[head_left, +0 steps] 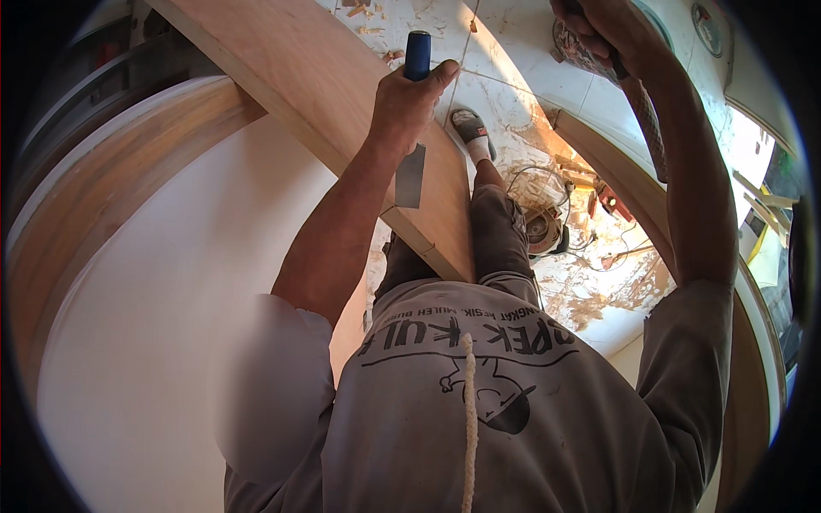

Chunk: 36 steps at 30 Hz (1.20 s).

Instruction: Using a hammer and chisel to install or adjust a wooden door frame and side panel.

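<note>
My left hand (410, 103) is closed round a chisel, its blue handle (417, 56) sticking up past the thumb. The wide steel blade (410, 178) comes out below the fist over a wooden board (342, 94); I cannot tell whether its edge touches the wood. The board slants from the upper left down to my lap, between my legs. At the upper right, my raised right hand (611, 30) grips the dark handle of a long, narrow tool with a rough brown shaft (643, 115). My forearm partly covers that tool, so its kind is unclear.
A corded power tool (543, 229) sits on the floor among wood shavings (556, 291), near a red tool (611, 203). Curved wooden edges rise at the left (128, 154) and right (611, 162). A bucket (581, 47) stands behind my right hand.
</note>
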Each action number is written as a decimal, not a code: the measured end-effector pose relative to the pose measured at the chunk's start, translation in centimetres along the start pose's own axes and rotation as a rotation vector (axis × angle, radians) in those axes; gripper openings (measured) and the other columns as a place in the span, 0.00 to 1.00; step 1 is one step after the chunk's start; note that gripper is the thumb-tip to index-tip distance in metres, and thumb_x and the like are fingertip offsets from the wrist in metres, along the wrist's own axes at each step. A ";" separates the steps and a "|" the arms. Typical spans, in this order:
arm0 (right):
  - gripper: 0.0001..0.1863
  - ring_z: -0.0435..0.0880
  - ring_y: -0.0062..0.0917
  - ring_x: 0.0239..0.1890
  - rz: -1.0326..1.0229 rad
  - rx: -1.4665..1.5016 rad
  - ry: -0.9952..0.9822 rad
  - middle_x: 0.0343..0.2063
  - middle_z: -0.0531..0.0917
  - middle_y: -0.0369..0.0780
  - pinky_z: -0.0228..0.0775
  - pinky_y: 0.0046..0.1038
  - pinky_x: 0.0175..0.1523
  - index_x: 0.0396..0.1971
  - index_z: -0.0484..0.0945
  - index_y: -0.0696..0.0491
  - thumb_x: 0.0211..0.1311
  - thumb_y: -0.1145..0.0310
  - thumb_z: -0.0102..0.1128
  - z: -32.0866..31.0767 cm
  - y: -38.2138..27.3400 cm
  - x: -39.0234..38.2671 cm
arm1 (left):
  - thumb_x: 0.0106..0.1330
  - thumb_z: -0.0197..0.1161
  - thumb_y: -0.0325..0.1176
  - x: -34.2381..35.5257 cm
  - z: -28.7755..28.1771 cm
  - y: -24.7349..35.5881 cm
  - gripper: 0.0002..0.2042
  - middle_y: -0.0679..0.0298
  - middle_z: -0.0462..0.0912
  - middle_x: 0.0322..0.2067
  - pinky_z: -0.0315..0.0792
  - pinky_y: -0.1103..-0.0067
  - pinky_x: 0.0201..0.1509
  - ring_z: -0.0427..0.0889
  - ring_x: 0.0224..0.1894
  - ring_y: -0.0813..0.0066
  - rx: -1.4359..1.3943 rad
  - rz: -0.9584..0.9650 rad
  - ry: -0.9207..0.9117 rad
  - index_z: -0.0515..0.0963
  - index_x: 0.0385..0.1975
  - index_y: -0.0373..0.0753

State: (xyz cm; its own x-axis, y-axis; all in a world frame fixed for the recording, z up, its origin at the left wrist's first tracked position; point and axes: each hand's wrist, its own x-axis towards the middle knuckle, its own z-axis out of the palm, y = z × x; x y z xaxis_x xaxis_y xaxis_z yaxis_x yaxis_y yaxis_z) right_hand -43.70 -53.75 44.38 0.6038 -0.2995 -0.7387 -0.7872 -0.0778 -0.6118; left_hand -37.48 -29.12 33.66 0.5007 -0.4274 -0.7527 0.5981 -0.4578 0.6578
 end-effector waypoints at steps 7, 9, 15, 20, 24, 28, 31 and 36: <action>0.29 0.60 0.15 0.10 0.017 -0.245 -0.061 0.09 0.64 0.29 0.51 0.23 0.15 0.16 0.71 0.49 0.66 0.41 0.45 0.4 -1.3 -0.1 | 0.56 0.71 0.47 0.0 -0.4 0.2 0.19 0.75 0.67 0.15 0.57 0.84 0.17 0.61 0.15 0.88 -0.027 -0.011 0.042 0.71 0.19 0.41; 0.29 0.58 0.15 0.09 -0.009 0.079 0.106 0.08 0.63 0.28 0.49 0.22 0.14 0.15 0.69 0.49 0.67 0.42 0.45 -0.5 -0.9 0.8 | 0.56 0.71 0.46 0.1 -0.1 0.3 0.18 0.75 0.67 0.15 0.57 0.84 0.17 0.61 0.15 0.88 -0.053 -0.023 0.020 0.71 0.20 0.40; 0.29 0.60 0.16 0.09 -0.068 -0.104 0.008 0.09 0.64 0.29 0.51 0.23 0.14 0.15 0.69 0.49 0.67 0.41 0.44 0.6 -1.3 1.4 | 0.56 0.71 0.46 -0.2 -0.7 0.2 0.18 0.74 0.68 0.16 0.58 0.83 0.18 0.62 0.16 0.87 -0.029 0.013 0.035 0.71 0.21 0.40; 0.30 0.62 0.16 0.09 -0.009 -0.153 -0.011 0.09 0.66 0.30 0.53 0.24 0.14 0.15 0.69 0.50 0.67 0.40 0.42 0.2 -1.1 -0.1 | 0.56 0.70 0.47 -0.5 -0.3 0.2 0.19 0.74 0.70 0.17 0.59 0.82 0.19 0.63 0.17 0.86 0.036 0.025 0.055 0.72 0.22 0.39; 0.30 0.60 0.16 0.09 -0.062 -0.030 0.222 0.09 0.65 0.30 0.52 0.24 0.15 0.15 0.70 0.49 0.67 0.40 0.42 -0.5 -2.2 -1.1 | 0.56 0.71 0.48 0.2 0.8 -0.1 0.19 0.73 0.70 0.17 0.59 0.81 0.19 0.63 0.17 0.86 0.024 0.024 0.013 0.73 0.20 0.39; 0.30 0.62 0.16 0.12 0.129 -0.466 -0.086 0.09 0.65 0.30 0.54 0.24 0.18 0.16 0.71 0.49 0.65 0.38 0.44 1.7 -2.8 -1.9 | 0.55 0.71 0.48 0.4 -0.2 -0.8 0.19 0.73 0.70 0.16 0.60 0.81 0.20 0.63 0.17 0.85 0.068 0.021 0.039 0.75 0.21 0.38; 0.30 0.60 0.16 0.10 0.132 -0.331 -0.027 0.09 0.64 0.29 0.52 0.24 0.16 0.15 0.70 0.49 0.66 0.39 0.43 0.8 -2.2 -1.2 | 0.56 0.71 0.48 0.0 -0.2 -0.4 0.19 0.73 0.70 0.16 0.59 0.81 0.19 0.63 0.17 0.85 0.099 -0.019 0.019 0.75 0.22 0.38; 0.29 0.58 0.16 0.06 0.031 0.075 0.198 0.07 0.63 0.29 0.48 0.24 0.11 0.13 0.67 0.49 0.68 0.43 0.45 -1.1 -1.0 0.6 | 0.55 0.71 0.48 0.4 0.8 -0.3 0.20 0.74 0.69 0.16 0.58 0.80 0.18 0.62 0.17 0.86 0.013 0.013 -0.030 0.74 0.20 0.38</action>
State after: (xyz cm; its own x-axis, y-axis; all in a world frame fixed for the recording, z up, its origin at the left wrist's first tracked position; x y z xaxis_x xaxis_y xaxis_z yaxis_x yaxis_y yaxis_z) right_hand -42.71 -54.87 44.82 0.5373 -0.4820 -0.6921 -0.7889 0.0032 -0.6146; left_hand -37.93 -29.75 33.14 0.4895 -0.4564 -0.7430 0.5833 -0.4620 0.6681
